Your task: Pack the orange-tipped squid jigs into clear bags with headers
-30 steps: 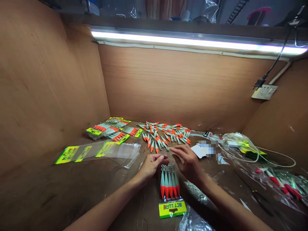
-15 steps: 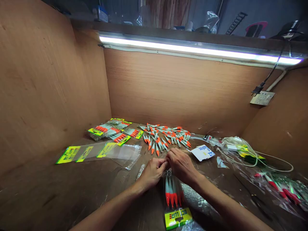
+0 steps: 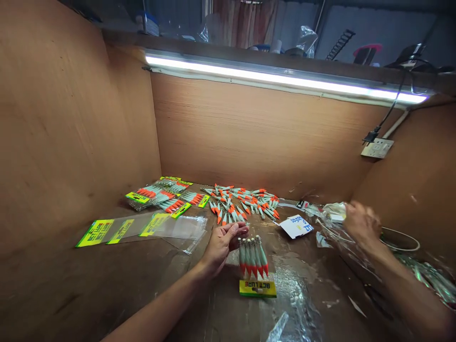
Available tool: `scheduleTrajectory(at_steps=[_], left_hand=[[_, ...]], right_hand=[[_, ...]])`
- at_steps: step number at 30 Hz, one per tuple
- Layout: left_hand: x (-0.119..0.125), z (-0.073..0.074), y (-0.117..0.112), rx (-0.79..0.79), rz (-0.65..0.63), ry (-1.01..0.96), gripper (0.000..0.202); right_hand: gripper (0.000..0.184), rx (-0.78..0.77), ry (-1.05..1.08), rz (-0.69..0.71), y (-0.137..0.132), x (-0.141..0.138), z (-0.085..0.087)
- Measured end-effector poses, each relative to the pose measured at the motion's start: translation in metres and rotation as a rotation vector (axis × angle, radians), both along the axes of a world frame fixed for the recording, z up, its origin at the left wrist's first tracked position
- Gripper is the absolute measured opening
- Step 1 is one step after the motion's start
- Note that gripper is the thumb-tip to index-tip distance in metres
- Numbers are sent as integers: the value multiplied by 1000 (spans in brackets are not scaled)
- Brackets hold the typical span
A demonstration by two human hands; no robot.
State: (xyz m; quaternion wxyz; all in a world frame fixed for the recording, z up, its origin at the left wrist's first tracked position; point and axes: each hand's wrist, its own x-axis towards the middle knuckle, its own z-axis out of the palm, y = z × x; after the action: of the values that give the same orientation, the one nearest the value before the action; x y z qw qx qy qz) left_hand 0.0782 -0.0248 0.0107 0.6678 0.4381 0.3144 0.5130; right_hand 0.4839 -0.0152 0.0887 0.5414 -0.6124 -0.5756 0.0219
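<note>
The left hand [image 3: 221, 243], at the centre of the frame, seems to pinch the top edge of a clear packet [image 3: 253, 260] between thumb and fingers. The packet sits just below and right of those fingertips, its row of orange-and-white lures pointing down toward an upside-down yellow "BCT LURE" header card [image 3: 258, 288]. Half a second ago both hands met at that edge; now the right hand [image 3: 362, 224] is over at the right of the frame, above a heap of plastic bags [image 3: 333, 211] and a pale cable [image 3: 406, 248]. It is blurred, so I cannot tell whether it grips anything. That leaves the packet, I judge, to the left hand alone.

On the dark worktop [image 3: 142, 289], loose lures [image 3: 245, 199] pile up at middle centre, filled packets [image 3: 153, 194] overlap left of them, and flat empty sleeves [image 3: 183, 228] fan out below those. A white card [image 3: 296, 227] lies right of centre. Behind stands a wooden back panel [image 3: 256, 137], with a lit tube [image 3: 285, 79] above it and a wall socket [image 3: 377, 148] at upper right.
</note>
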Motion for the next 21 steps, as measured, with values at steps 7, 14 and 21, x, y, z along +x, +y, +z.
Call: scheduleTrajectory(at_steps=[7, 14, 21], left_hand=[[3, -4, -1, -1, -48, 90, 49], [3, -8, -2, -42, -94, 156, 48], [1, -10, 0, -30, -151, 176, 57]], right_hand=[[27, -171, -6, 415, -17, -65, -18], [54, -553, 128, 843, -17, -148, -44], [37, -615, 218, 889, -19, -180, -65]])
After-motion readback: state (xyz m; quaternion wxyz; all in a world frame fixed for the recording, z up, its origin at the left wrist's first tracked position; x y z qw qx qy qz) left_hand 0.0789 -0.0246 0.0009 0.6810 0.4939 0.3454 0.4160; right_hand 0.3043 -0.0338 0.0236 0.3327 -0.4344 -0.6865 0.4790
